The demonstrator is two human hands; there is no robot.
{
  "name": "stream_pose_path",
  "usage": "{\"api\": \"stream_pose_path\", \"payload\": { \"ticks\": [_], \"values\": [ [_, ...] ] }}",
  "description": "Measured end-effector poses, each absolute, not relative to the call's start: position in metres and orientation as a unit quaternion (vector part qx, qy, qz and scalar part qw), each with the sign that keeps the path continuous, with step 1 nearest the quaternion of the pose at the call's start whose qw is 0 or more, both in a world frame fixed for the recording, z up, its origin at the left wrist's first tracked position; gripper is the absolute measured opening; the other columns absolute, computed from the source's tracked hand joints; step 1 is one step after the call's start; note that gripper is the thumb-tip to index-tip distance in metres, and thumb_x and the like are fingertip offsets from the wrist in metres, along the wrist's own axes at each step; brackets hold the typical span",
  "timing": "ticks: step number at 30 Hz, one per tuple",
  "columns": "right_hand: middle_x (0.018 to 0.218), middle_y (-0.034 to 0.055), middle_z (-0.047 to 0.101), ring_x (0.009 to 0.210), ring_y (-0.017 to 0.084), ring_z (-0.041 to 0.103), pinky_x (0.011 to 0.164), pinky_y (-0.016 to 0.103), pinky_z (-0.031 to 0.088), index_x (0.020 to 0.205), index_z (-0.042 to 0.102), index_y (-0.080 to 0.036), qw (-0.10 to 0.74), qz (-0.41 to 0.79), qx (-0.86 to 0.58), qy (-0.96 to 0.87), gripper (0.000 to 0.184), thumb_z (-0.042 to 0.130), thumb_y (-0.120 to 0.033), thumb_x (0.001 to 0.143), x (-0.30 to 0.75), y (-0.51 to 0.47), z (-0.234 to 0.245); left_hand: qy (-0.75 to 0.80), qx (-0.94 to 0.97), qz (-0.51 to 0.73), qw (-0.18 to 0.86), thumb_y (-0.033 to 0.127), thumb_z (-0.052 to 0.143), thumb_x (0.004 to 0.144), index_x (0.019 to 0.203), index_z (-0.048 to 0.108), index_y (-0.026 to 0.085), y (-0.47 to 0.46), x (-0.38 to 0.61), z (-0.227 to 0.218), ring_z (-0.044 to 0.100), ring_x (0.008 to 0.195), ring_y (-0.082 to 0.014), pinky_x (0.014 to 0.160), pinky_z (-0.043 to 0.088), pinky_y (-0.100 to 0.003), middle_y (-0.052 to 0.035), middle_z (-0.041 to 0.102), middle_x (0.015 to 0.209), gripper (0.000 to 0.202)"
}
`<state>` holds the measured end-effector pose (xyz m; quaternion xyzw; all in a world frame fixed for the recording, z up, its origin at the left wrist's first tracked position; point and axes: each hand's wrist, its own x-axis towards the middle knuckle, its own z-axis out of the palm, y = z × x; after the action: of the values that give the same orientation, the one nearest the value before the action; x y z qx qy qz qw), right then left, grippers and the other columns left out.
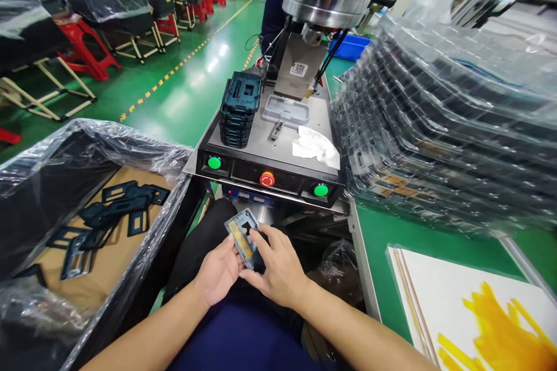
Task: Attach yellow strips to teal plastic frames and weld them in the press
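Note:
A small dark plastic panel (245,237) with a yellow strip and a square cutout is tilted above my lap. My left hand (220,272) grips its left and lower side, thumb on the face near the strip. Along the right side my right hand (278,266) holds it too, thumb at the lower corner and fingertips by the cutout. Beyond the hands stands a press machine (300,58). On its plate sit a stack of dark plastic panels (237,110), a clear fixture (286,110) and a small metal piece (277,130).
To the left, a plastic-lined bin (174,197) contains several loose dark panels (117,208). The press front carries green buttons (321,190) and a red emergency stop (267,179). Tall stacked clear trays (435,127) and a yellow-marked white sheet (487,313) lie at right.

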<state>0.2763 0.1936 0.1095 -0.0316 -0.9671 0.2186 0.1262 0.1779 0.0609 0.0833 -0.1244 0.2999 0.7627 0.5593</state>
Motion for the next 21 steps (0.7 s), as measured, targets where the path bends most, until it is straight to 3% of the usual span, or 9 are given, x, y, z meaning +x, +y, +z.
{"api": "stream_pose_path", "payload": {
  "ticks": [2,6,9,11,15,18,21],
  "values": [
    [0.132,0.0206,0.043,0.119,0.034,0.044,0.098,0.049,0.043,0.134,0.043,-0.012,0.096,0.226,-0.075,-0.967,0.077,0.070,-0.049,0.072,0.277,0.192,0.106,0.293,-0.125,0.772,0.551,0.031,0.048,0.093,0.123,0.053,0.013,0.062,0.179,0.083,0.061,0.103,-0.0209,0.086,0.048,-0.034,-0.0129,0.063,0.116,0.035],
    [0.132,0.0189,0.044,0.120,0.031,0.047,0.101,0.044,0.045,0.136,0.039,-0.012,0.044,0.256,-0.123,-0.958,0.074,0.066,-0.029,0.070,0.276,0.197,0.105,0.289,-0.093,0.771,0.559,0.030,0.053,0.090,0.130,0.048,0.019,0.062,0.178,0.083,0.056,0.115,-0.0231,0.098,0.043,-0.040,-0.0120,0.059,0.127,0.042],
    [0.133,0.0175,0.042,0.121,0.028,0.046,0.103,0.040,0.044,0.138,0.036,-0.012,0.069,0.273,-0.108,-0.953,0.077,0.063,-0.024,0.067,0.268,0.214,0.126,0.333,-0.008,0.758,0.561,0.042,0.048,0.091,0.131,0.048,0.021,0.063,0.167,0.077,0.053,0.121,-0.0276,0.101,0.041,-0.047,-0.0131,0.054,0.134,0.046],
    [0.133,0.0159,0.041,0.121,0.026,0.046,0.104,0.039,0.043,0.140,0.034,-0.015,0.103,0.265,-0.103,-0.953,0.078,0.063,-0.025,0.068,0.257,0.232,0.152,0.470,0.067,0.719,0.508,0.050,0.045,0.089,0.128,0.051,0.019,0.064,0.156,0.065,0.051,0.122,-0.0287,0.104,0.038,-0.049,-0.0138,0.053,0.134,0.050],
    [0.132,0.0152,0.043,0.122,0.027,0.045,0.107,0.041,0.039,0.139,0.037,-0.015,0.168,0.193,-0.125,-0.958,0.073,0.062,-0.027,0.071,0.222,0.284,0.202,0.814,0.253,0.456,0.257,0.043,0.050,0.084,0.130,0.051,0.012,0.067,0.132,0.022,0.033,0.136,-0.0288,0.115,0.021,-0.048,-0.0151,0.042,0.144,0.055],
    [0.129,0.0151,0.048,0.121,0.028,0.047,0.107,0.042,0.038,0.134,0.044,-0.013,0.167,0.143,-0.176,-0.960,0.072,0.066,-0.030,0.067,0.183,0.333,0.222,0.902,0.315,0.250,0.159,0.027,0.046,0.083,0.139,0.043,0.010,0.067,0.123,-0.013,0.017,0.143,-0.0306,0.114,0.017,-0.052,-0.0150,0.029,0.153,0.059],
    [0.126,0.0144,0.053,0.117,0.028,0.051,0.105,0.040,0.038,0.130,0.050,-0.013,0.136,0.110,-0.231,-0.957,0.071,0.069,-0.027,0.063,0.142,0.379,0.231,0.919,0.344,0.149,0.125,0.022,0.045,0.081,0.142,0.039,0.016,0.068,0.121,-0.031,0.012,0.144,-0.0312,0.112,0.018,-0.054,-0.0118,0.024,0.156,0.062]
  ]
}}
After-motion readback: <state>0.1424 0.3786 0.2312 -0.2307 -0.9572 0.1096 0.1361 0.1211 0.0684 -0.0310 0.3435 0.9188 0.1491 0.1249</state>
